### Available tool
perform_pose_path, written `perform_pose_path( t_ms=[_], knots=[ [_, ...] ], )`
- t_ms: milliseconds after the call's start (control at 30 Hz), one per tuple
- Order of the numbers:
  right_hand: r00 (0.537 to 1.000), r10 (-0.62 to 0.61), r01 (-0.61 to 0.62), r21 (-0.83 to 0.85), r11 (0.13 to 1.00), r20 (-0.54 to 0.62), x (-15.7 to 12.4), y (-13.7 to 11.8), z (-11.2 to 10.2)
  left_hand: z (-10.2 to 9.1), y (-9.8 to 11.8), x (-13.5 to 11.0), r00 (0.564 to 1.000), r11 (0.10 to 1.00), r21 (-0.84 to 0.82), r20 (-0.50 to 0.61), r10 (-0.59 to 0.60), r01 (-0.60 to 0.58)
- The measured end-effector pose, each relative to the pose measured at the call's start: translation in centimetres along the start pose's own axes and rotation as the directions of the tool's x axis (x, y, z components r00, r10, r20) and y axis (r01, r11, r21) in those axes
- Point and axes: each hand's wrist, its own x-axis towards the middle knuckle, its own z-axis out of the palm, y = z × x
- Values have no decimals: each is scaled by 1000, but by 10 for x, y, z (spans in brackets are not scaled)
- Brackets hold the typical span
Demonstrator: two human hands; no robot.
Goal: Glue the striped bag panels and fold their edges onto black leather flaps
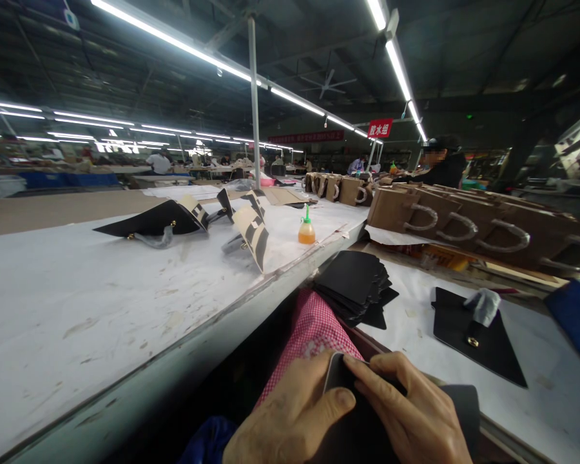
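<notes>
At the bottom of the view, my left hand (pixel 290 419) and my right hand (pixel 410 412) both press on a black leather piece (pixel 457 403) with a rounded corner. The left thumb pins its near edge. The right fingers curl over its top. Under the hands lies a pink checked cloth (pixel 314 328). Just beyond it sits a stack of black leather pieces (pixel 355 283).
A white, stained conveyor table (pixel 77 303) runs on the left with black bag panels (pixel 154 222), a patterned panel (pixel 254 235) and an orange glue bottle (pixel 306 231). Brown handbags (pixel 464 225) line the right. A black panel with wrapped clasp (pixel 473 332) lies nearby. A person (pixel 439 161) sits beyond.
</notes>
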Motion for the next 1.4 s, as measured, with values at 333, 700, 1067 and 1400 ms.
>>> perform_pose_path(
  t_ms=[333,700,1067,1400],
  knots=[
    [998,42,-45,60,997,55,1,-2,3,18,-15,-1,938,957,249,-272,215,-147],
    [997,33,-35,36,999,63,9,-4,6,9,7,14,934,960,199,-260,245,-197],
    [937,335,-330,59,942,-104,-3,0,-9,-5,7,-2,945,989,136,-316,90,-49],
    [883,464,-452,138,881,-70,-6,4,-7,-9,7,-13,920,979,190,-364,146,-80]
  ],
)
